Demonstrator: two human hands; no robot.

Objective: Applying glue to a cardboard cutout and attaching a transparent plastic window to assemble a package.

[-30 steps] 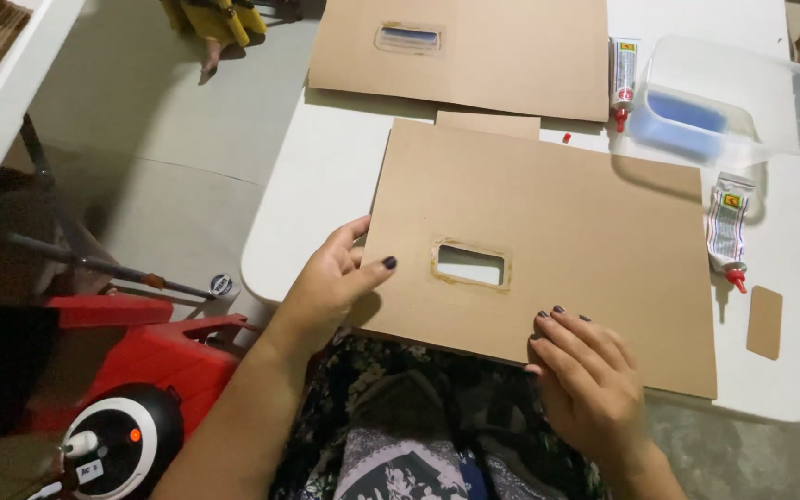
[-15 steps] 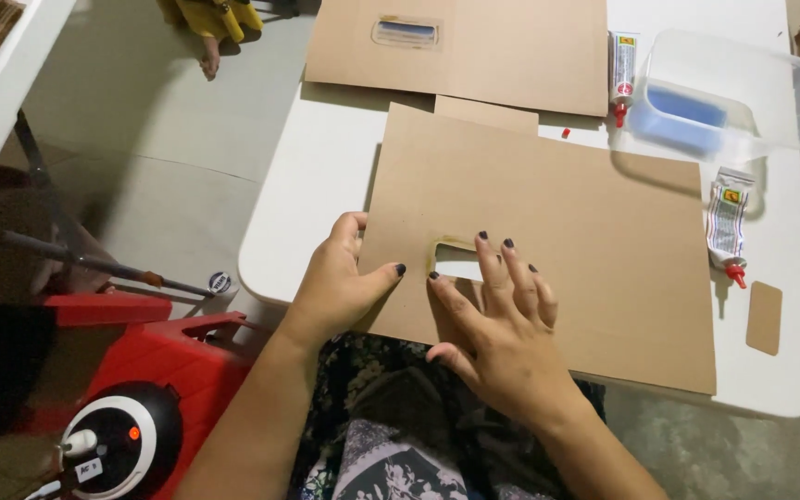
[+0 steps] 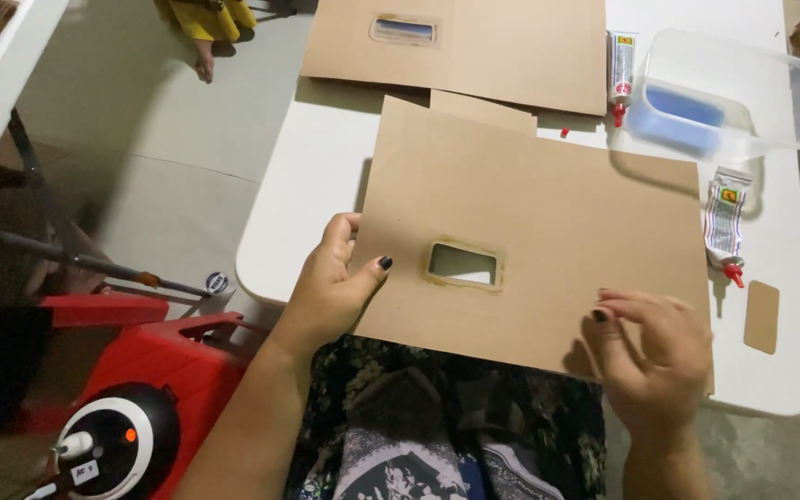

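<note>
A large brown cardboard sheet (image 3: 548, 222) with a small rectangular cut-out (image 3: 462, 264) is lifted at its near edge over the white table (image 3: 317, 185). My left hand (image 3: 335, 282) grips its left edge, thumb on top beside the cut-out. My right hand (image 3: 655, 356) pinches the sheet's near right edge with curled fingers. A second cardboard sheet (image 3: 502, 42) with its own cut-out lies flat at the table's far side, and a smaller piece (image 3: 483, 106) pokes out between the two.
A clear plastic box (image 3: 724, 88) holding something blue sits at the far right, with a glue tube (image 3: 620, 65) beside it and another tube (image 3: 724, 222) nearer. A small cardboard slip (image 3: 761, 317) lies near the right edge. A red machine (image 3: 141, 389) stands on the floor at the left.
My right hand has slid from the cut-out in the sheet's middle back to the near right edge. The sheet's near edge has tilted up toward me. My left hand keeps its hold.
</note>
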